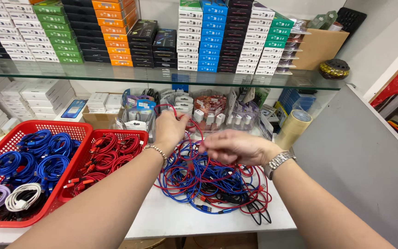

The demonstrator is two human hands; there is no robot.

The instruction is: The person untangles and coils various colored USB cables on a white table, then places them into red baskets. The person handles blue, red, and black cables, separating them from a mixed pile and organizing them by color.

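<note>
Two hands (pixel 199 138), braided red cable (pixel 194 127), tangled cord heap (pixel 213 182), red mesh baskets (pixel 77 131)

You're in a phone-accessory shop: stacked boxed goods (pixel 116 32) fill the glass shelf (pixel 162 76) at twelve o'clock, packaged chargers (pixel 208 113) crowd below it, and red baskets (pixel 86 131) of coiled cables sit at nine o'clock.

The left hand (pixel 170 128) pinches a red cable (pixel 198 131) lifted from a tangled heap of cables (pixel 208 180) on the white counter (pixel 162 216); the right hand (pixel 236 147) grips the same strand. Two red baskets (pixel 77 129) of coiled cables sit left.
</note>
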